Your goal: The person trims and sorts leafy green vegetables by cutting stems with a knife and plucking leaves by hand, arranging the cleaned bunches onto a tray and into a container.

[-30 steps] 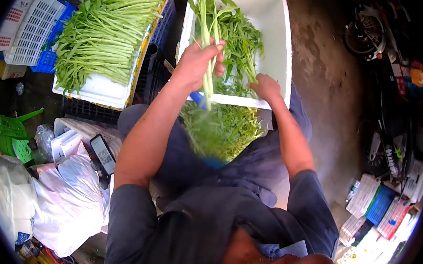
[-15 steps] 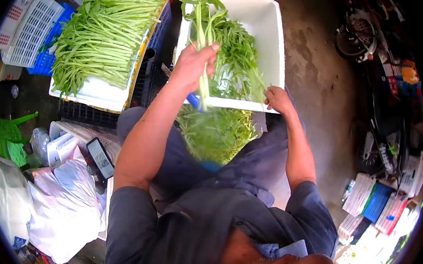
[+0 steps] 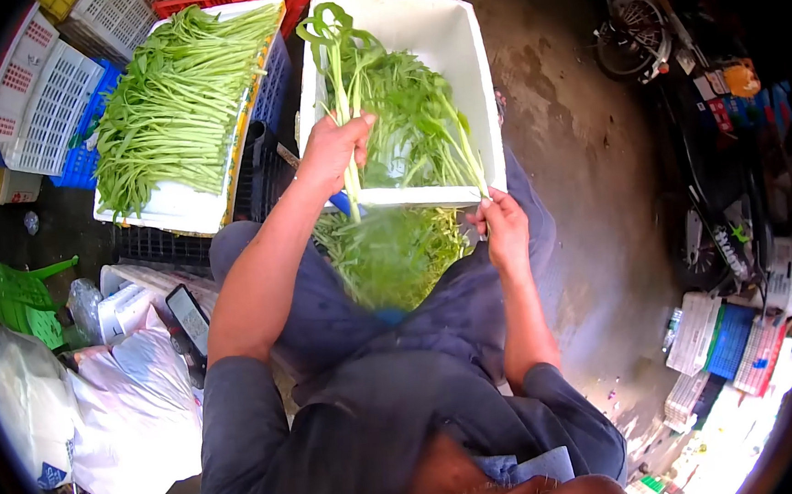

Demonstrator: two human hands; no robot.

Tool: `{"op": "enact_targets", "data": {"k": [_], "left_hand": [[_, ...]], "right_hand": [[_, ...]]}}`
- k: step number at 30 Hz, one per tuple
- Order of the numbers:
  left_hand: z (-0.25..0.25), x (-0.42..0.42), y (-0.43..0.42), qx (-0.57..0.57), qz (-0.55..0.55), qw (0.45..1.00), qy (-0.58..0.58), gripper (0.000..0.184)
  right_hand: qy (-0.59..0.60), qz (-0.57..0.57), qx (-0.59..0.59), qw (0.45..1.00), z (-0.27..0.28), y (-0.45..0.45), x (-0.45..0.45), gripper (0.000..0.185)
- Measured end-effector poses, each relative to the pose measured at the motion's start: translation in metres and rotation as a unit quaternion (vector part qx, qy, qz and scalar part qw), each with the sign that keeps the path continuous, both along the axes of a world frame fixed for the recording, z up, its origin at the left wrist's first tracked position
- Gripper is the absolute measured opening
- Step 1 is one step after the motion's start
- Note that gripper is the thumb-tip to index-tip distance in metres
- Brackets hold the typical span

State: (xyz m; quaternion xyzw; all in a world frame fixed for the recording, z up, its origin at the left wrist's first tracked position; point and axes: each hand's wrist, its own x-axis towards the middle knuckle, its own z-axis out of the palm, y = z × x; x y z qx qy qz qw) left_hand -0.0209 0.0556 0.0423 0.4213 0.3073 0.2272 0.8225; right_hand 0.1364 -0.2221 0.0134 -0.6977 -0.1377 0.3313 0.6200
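My left hand (image 3: pixel 334 150) is wrapped round a small bunch of green stems (image 3: pixel 341 86), held upright over the left side of a white foam box (image 3: pixel 486 85). Part of a blue object (image 3: pixel 344 202) shows just below that hand. At the box's near right corner, my right hand (image 3: pixel 502 226) pinches the lower end of a leafy stem (image 3: pixel 465 146), whose leaves reach back into the box. Loose leafy greens (image 3: pixel 404 99) lie inside. Below the box, between my knees, is a heap of cut greens (image 3: pixel 397 256), partly blurred.
At the upper left, a foam tray (image 3: pixel 168 208) full of laid-out stems rests on a black crate (image 3: pixel 162 245). A phone (image 3: pixel 187 317), a white bag (image 3: pixel 137 412) and a green plastic stool (image 3: pixel 23 291) are at left. Stacked crates (image 3: pixel 733 343) and a wheel (image 3: pixel 634 38) are at right.
The view has shifted, and the box appears further left and lower. My right hand has drawn back from inside the box to its near corner with a stem. My left hand keeps its bunch.
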Motion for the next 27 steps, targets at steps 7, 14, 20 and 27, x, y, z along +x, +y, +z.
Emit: {"op": "enact_targets", "data": {"k": [7, 14, 20, 27], "left_hand": [[-0.012, 0.01, -0.027, 0.002, -0.045, 0.998, 0.034, 0.021], [-0.003, 0.007, -0.034, -0.096, -0.016, 0.994, -0.056, 0.021], [-0.014, 0.006, -0.023, -0.034, 0.011, 0.999, -0.034, 0.022], [-0.034, 0.012, -0.021, 0.084, -0.036, 0.996, 0.02, 0.027]], "right_hand": [[-0.13, -0.009, 0.044, 0.99, -0.003, 0.023, -0.065, 0.036], [-0.397, 0.081, -0.042, 0.913, -0.008, 0.063, -0.1, 0.042], [-0.355, 0.141, -0.048, 0.923, -0.003, 0.076, -0.109, 0.042], [-0.059, 0.061, 0.074, 0.994, -0.022, 0.11, -0.062, 0.048]]}}
